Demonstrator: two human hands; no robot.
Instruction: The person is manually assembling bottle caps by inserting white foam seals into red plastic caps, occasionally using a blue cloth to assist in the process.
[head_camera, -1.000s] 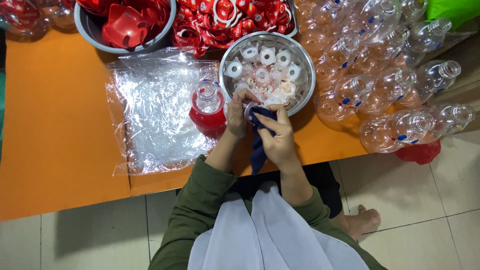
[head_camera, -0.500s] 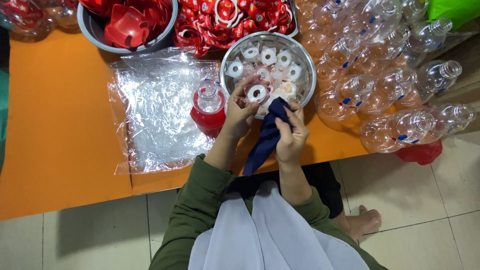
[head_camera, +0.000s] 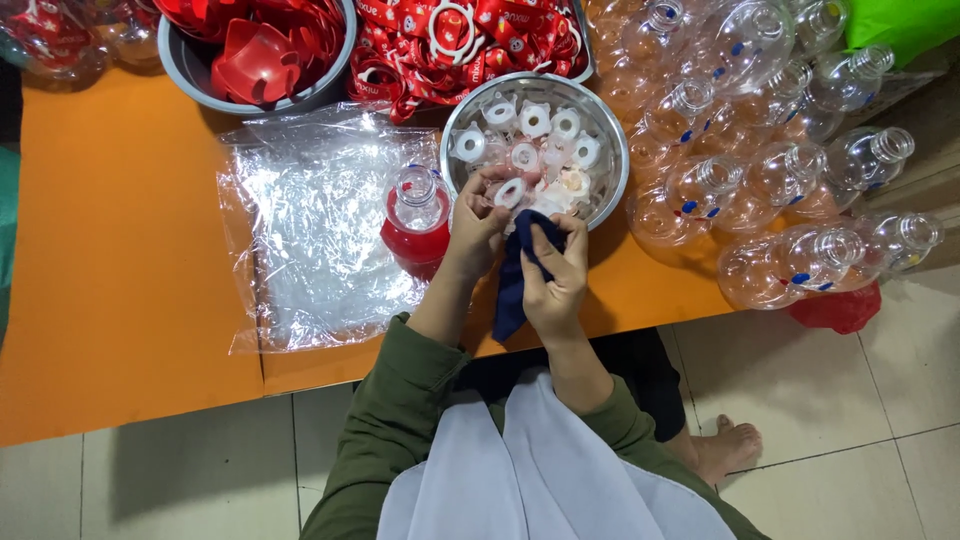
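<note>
Left hand (head_camera: 478, 228): fingers pinched on a small white ring part (head_camera: 510, 192), held just over the near rim of the steel bowl.
Right hand (head_camera: 553, 275): fingers curled tight around a dark blue cloth (head_camera: 512, 290), thumb side pressed against the ring part's lower edge.
White ring part: between both hands, touching the cloth, above the bowl's near edge.
Dark blue cloth: bunched at the top in the right hand, loose end hanging down over the worktop's front edge.
Steel bowl (head_camera: 612, 150): round, holding many white and clear caps and rings; just beyond the hands.
Red-based bottle (head_camera: 416, 222): upright, clear neck, just left of the left hand, on the edge of the plastic sheet.
Plastic sheet (head_camera: 310, 230): clear, crinkled, flat on the orange worktop (head_camera: 120, 250).
Clear bottles (head_camera: 770, 170): piled on their sides right of the bowl.
Grey bowl (head_camera: 190, 70): far left, holding red plastic parts.
Red straps (head_camera: 450, 40): heaped behind the steel bowl.
</note>
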